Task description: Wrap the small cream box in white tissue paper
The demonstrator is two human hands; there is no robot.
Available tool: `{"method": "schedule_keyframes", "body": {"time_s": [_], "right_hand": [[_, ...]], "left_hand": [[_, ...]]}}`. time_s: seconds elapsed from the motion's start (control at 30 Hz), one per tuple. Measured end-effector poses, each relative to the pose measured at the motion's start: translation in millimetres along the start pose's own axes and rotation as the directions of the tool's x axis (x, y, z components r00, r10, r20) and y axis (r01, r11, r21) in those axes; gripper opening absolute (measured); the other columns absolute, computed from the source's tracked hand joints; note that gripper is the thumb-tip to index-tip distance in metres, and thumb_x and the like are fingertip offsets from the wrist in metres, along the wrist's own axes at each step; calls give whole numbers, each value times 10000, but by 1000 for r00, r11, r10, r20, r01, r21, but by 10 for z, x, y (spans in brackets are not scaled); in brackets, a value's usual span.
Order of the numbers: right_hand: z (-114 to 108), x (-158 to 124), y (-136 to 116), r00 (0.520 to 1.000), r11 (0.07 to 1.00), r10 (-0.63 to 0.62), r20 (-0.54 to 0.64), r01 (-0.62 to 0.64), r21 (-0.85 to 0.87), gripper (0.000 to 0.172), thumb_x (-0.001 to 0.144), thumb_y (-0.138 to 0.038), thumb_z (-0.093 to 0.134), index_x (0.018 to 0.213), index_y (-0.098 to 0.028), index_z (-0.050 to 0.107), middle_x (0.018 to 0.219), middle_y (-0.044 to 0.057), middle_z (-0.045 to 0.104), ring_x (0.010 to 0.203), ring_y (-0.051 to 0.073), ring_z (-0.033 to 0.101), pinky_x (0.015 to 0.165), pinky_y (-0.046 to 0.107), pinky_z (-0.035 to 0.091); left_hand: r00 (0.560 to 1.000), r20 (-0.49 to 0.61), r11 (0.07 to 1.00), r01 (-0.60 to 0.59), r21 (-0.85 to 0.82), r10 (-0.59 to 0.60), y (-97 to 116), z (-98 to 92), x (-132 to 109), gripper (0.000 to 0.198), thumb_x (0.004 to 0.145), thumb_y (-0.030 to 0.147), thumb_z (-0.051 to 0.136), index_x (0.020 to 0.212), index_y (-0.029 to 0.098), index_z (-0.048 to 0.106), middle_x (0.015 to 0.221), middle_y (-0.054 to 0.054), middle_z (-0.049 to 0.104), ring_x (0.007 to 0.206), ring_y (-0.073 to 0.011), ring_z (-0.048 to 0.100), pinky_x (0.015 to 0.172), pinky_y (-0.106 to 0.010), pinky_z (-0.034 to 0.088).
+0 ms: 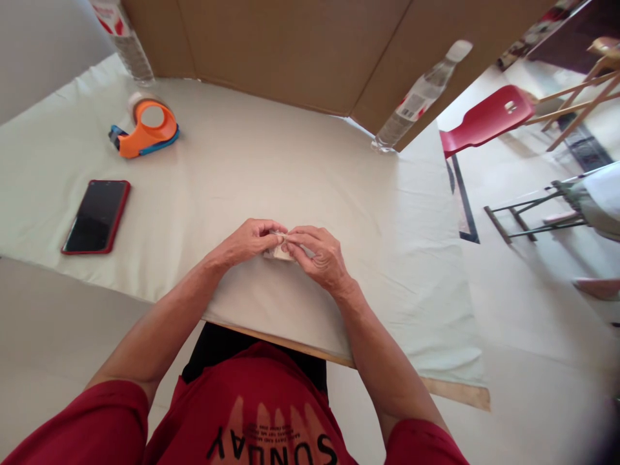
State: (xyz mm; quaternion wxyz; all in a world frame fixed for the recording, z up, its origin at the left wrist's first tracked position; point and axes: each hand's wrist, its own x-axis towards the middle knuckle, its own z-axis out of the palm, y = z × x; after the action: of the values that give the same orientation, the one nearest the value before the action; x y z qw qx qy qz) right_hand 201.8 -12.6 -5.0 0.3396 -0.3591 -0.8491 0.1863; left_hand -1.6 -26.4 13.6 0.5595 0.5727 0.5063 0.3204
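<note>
My left hand (249, 240) and my right hand (317, 255) meet over the middle of the table, fingers curled and pinched together on a small pale folded piece (278, 252), perhaps paper or cloth. The piece rests on the pale green tablecloth (232, 174). Most of it is hidden under my fingers, so its shape is unclear. Both forearms reach in from the near table edge.
A red-cased phone (97, 216) lies at the left. An orange tape dispenser (145, 126) sits at the back left. Two clear water bottles (123, 39) (416, 97) stand against a cardboard screen (300, 45). A red chair (487, 116) stands on the floor at right.
</note>
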Motion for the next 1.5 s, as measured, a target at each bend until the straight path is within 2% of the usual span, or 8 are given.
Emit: {"method": "schedule_keyframes", "body": {"time_s": [0.3,0.43,0.57,0.67,0.87,1.0,1.23,1.5], "right_hand": [[-20,-29,16,997,992,-53,53,59,-115,196,962,-334,558,1016,-271,736,1128,97,722,1049,260,637,920,442,467],[-16,-43,15,999,1000,-6,-46,5,-27,172,933,-344,606,1027,-283,736,1165,92,717,1082,260,651,974,465,472],[-71,-38,32,978,993,89,-188,-71,99,215,905,-346,640,1099,-282,708,1212,96,698,1158,264,641,1033,474,481],[-86,-26,52,970,981,113,-213,-75,180,237,895,-324,643,1121,-271,690,1213,99,691,1165,257,641,1047,472,487],[-34,-27,80,970,964,181,-163,-141,227,255,876,-320,653,1124,-270,680,1243,95,683,1176,248,628,1013,460,502],[-17,-24,115,959,939,251,-128,-209,274,267,849,-324,670,1109,-264,685,1254,88,682,1182,240,622,933,416,525],[-14,74,107,955,909,295,-9,-278,311,216,838,-320,648,1027,-235,709,1197,80,706,1127,223,648,897,374,519],[23,242,110,923,873,374,93,-385,299,172,788,-333,640,887,-219,721,1097,72,725,1006,222,663,840,357,515]], "left_hand": [[994,-87,988,-51,146,64,-10,85,18,408,824,414,556,1065,136,732,847,-38,719,741,-160,610,659,-260,468],[984,-154,973,-54,223,90,-23,80,25,419,818,403,556,1084,129,728,893,-49,729,737,-156,596,668,-263,463],[987,-144,985,-40,167,65,-32,59,29,413,810,393,569,1094,133,717,955,-59,738,771,-166,627,696,-268,481],[987,-157,992,-23,125,42,-16,44,20,417,815,387,567,1115,135,709,1012,-67,741,821,-182,646,744,-287,497],[957,-286,993,-22,112,54,33,-5,-2,348,817,340,544,1062,160,713,1116,-67,737,1052,-231,637,910,-323,497],[942,-334,996,-13,88,42,19,-18,6,346,808,329,545,1061,154,704,1137,-78,736,1080,-236,637,950,-342,495],[950,-305,965,16,261,67,-62,-8,56,463,752,354,599,1152,139,686,1166,-104,722,1038,-245,655,919,-368,524],[965,-187,855,-61,515,182,-115,46,45,643,787,509,596,1309,134,611,1276,-138,659,1210,-312,568,1042,-454,472]]}}
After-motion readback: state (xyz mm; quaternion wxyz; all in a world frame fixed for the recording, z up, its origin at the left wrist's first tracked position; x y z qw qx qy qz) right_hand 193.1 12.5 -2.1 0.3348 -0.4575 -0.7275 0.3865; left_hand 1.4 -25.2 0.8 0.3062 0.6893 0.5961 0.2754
